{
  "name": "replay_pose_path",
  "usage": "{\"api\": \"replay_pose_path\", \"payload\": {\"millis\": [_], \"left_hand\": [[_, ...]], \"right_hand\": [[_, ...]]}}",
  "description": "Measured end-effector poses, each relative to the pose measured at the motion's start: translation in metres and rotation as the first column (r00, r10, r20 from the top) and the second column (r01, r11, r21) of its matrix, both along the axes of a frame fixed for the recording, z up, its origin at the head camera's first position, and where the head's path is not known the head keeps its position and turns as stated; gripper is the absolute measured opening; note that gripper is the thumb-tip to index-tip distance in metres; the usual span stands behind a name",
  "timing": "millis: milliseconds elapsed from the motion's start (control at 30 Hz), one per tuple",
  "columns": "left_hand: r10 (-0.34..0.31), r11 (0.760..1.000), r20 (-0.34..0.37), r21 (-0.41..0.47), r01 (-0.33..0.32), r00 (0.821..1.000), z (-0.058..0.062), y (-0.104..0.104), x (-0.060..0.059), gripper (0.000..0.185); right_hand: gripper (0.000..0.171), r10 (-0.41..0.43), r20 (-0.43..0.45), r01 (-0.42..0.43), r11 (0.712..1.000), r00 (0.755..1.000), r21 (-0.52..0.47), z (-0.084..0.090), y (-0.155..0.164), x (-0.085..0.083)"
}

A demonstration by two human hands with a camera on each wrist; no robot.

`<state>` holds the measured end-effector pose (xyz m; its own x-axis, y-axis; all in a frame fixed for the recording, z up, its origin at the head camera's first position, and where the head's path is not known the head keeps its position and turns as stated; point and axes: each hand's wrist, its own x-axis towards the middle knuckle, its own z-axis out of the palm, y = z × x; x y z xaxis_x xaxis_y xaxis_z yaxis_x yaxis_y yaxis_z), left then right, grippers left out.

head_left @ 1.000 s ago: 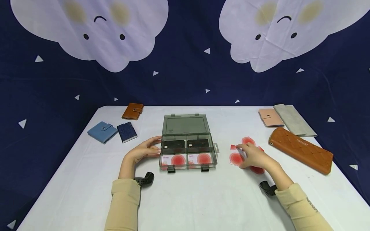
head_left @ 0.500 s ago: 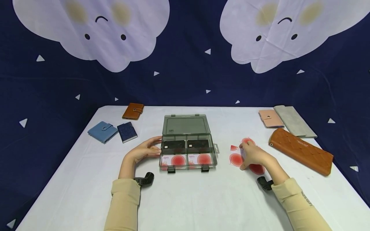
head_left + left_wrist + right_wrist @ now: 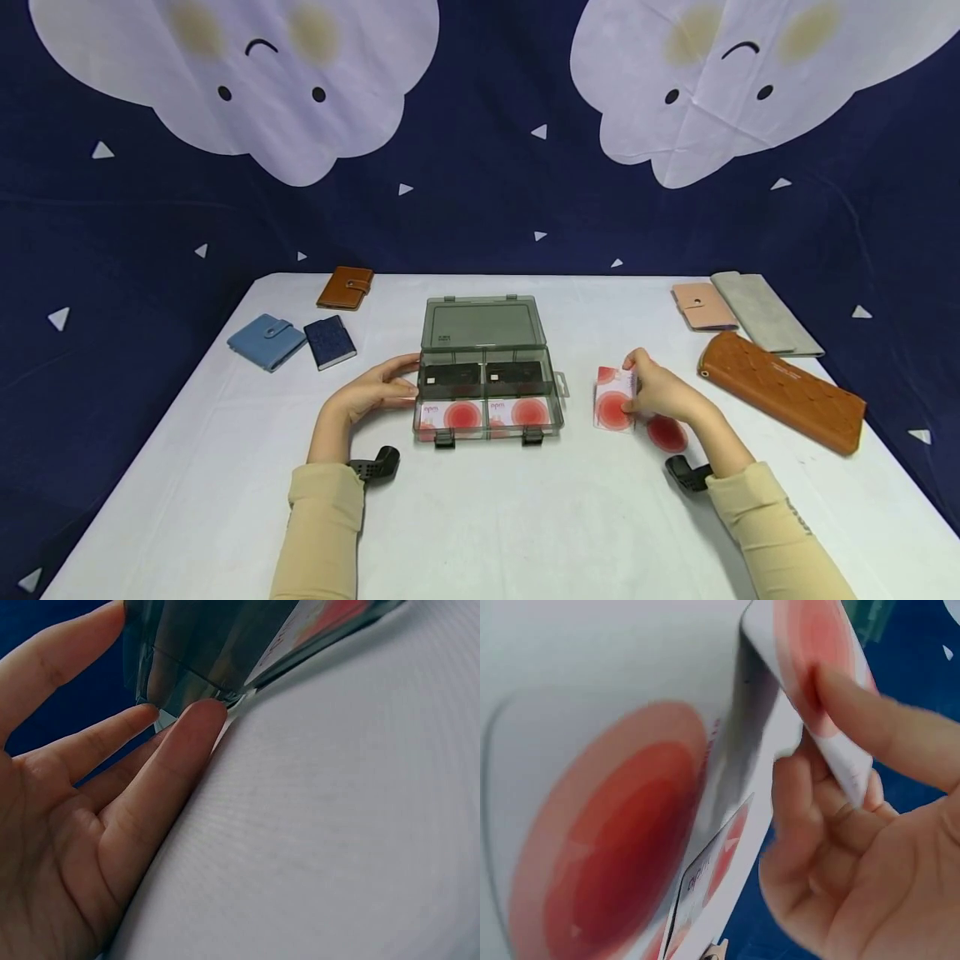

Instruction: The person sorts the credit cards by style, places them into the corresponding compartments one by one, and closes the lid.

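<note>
My right hand (image 3: 663,392) pinches a white card (image 3: 613,410) with red circles between thumb and fingers, raised and tilted in the right wrist view. Below it on the table lies a similar card (image 3: 615,840), and another one (image 3: 720,859) shows farther off. At the left side of a clear grey-green plastic box (image 3: 559,421), my left hand (image 3: 375,390) touches the wall with fairly straight fingers and thumb. The box's lid (image 3: 483,325) is folded back. Black cards with gold chips (image 3: 450,379) stand in the rear compartments; red-circle cards (image 3: 517,413) fill the front ones.
At left on the white table (image 3: 487,525) lie a blue wallet (image 3: 266,342), a navy card holder (image 3: 330,342) and a brown wallet (image 3: 345,288). On the right are a pink wallet (image 3: 703,306), a long grey wallet (image 3: 765,312) and a brown zip purse (image 3: 780,390).
The right hand has gone from reaching over the spread cards to gripping one, now lifted and tilted slightly toward the box. My left hand and the box have stayed in place.
</note>
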<state>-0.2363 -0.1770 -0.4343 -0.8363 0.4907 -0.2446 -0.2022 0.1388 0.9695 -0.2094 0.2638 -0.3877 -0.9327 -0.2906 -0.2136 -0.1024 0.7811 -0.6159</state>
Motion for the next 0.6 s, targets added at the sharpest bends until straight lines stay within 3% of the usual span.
{"api": "replay_pose_path", "payload": {"millis": [167,300,433,600], "left_hand": [[0.003,1.0,0.0,-0.009,-0.003,1.0,0.001,0.0,0.0,0.075],[0.003,1.0,-0.004,-0.016,-0.003,1.0,0.001,0.001,0.0,0.075],[-0.004,1.0,-0.008,-0.016,0.004,1.0,0.001,0.0,0.0,0.075],[-0.012,1.0,-0.013,-0.013,0.012,1.0,0.001,0.0,0.0,0.073]], "right_hand": [[0.045,-0.027,0.012,0.03,0.968,1.0,-0.251,0.007,0.0,-0.003],[0.033,-0.043,0.016,0.046,0.906,0.999,-0.421,0.014,-0.009,-0.004],[0.031,-0.063,-0.014,0.049,0.875,0.998,-0.482,0.02,-0.026,-0.006],[0.027,-0.054,-0.081,0.008,0.875,0.995,-0.484,0.023,-0.052,-0.008]]}}
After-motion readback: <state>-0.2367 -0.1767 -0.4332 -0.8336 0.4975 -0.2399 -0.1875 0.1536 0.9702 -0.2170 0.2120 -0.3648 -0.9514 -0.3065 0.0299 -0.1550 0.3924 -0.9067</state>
